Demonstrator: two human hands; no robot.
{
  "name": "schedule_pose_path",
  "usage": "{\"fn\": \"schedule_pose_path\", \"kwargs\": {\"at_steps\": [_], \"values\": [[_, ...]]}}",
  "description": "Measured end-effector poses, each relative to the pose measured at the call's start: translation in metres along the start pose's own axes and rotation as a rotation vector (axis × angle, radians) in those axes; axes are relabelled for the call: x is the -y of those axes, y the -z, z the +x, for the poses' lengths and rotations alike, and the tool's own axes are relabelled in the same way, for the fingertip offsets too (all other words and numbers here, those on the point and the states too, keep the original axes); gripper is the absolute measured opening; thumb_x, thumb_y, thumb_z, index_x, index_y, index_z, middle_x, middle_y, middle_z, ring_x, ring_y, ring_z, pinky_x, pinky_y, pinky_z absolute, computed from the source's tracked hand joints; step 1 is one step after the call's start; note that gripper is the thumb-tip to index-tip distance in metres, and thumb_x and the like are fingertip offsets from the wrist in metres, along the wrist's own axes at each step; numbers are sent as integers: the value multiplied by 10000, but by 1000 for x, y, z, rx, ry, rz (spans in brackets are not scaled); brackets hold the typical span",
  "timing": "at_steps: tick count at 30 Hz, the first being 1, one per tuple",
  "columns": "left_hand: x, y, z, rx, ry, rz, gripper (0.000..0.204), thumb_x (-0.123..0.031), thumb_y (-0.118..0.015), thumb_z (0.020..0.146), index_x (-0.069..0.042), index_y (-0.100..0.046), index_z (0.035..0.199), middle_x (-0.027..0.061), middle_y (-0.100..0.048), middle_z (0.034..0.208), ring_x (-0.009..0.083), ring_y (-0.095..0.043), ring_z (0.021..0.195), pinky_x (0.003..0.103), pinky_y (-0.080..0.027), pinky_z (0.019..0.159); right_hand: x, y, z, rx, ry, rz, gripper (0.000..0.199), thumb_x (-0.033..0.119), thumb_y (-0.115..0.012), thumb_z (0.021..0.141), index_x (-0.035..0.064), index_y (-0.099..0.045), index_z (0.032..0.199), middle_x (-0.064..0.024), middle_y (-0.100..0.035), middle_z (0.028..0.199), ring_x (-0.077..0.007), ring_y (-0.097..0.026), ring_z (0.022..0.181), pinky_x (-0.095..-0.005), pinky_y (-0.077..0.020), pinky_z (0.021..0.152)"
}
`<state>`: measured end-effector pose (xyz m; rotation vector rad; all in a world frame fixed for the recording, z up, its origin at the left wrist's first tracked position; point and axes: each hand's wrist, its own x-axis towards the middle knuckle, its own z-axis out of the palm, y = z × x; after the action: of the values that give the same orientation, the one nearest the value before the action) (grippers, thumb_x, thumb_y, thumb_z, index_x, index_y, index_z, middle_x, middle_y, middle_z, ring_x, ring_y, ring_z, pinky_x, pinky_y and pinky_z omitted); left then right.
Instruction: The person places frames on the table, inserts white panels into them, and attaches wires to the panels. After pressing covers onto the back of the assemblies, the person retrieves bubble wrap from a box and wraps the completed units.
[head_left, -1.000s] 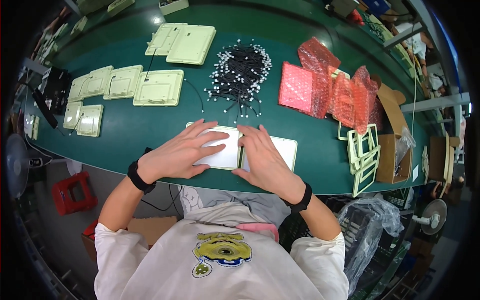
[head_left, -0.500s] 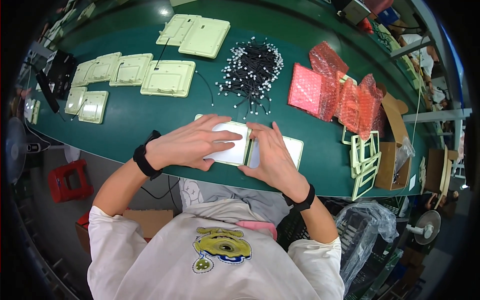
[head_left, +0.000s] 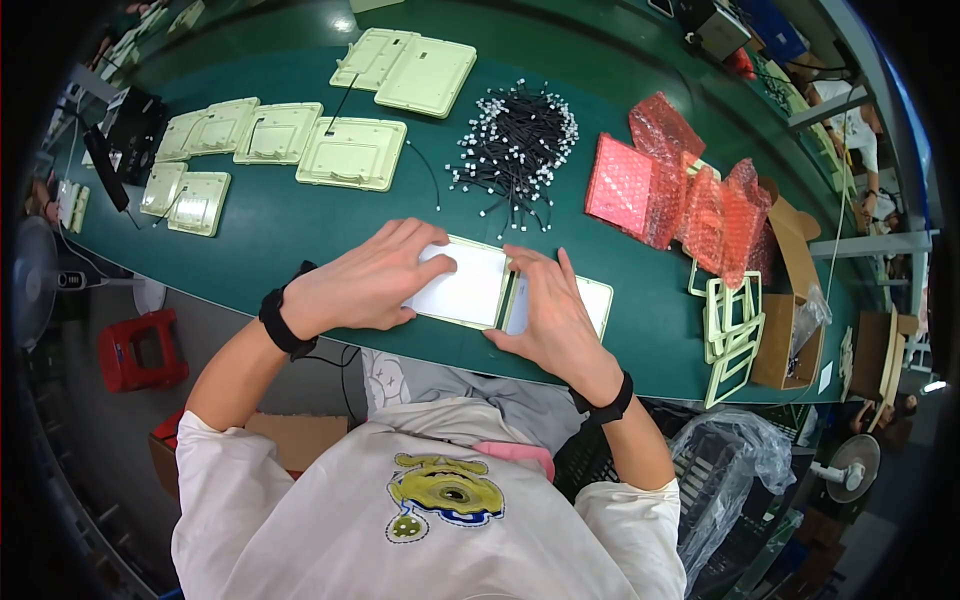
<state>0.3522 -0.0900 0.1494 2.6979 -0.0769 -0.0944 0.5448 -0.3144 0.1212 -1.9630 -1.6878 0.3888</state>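
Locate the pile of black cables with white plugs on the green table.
The pile of black cables with white plugs lies at upper centre, between the cream plastic panels and the red bubble-wrap bags.

Two flat rectangular panels lie side by side on the green table [head_left: 300, 230], near its front edge. The left panel [head_left: 465, 285] is white with a thin cream rim, lying flat, its left part covered by the left hand [head_left: 365, 280]. The right panel [head_left: 592, 300] is also white with a pale rim and is mostly hidden under the right hand [head_left: 550, 310]. Their inner edges meet or nearly meet; which cannot be told.
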Motion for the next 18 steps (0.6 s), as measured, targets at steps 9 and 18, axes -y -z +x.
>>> {"fn": "schedule_pose_path", "kwargs": {"at_steps": [9, 18], "values": [[-1, 1, 14, 108, 54, -4, 825, -28, -885, 611, -47, -579, 1377, 226, -464, 1412, 438, -467, 1324, 474, -425, 1150, -1, -2, -2, 2, -19, -4, 978, 210, -987, 670, 17, -446, 1461, -161, -569, 1512, -367, -549, 1410, -613, -285, 1298], [3, 11, 24, 186, -11, 14, 833, -31, -892, 618, -34, -571, 1386, 224, -461, 1411, 432, -469, 1326, 475, -443, 1146, -4, -4, -2, -3, -22, -10, 1090, 218, -986, 685, 11, -366, 1557, -162, -565, 1511, -370, -546, 1412, -613, -280, 1300]]}}
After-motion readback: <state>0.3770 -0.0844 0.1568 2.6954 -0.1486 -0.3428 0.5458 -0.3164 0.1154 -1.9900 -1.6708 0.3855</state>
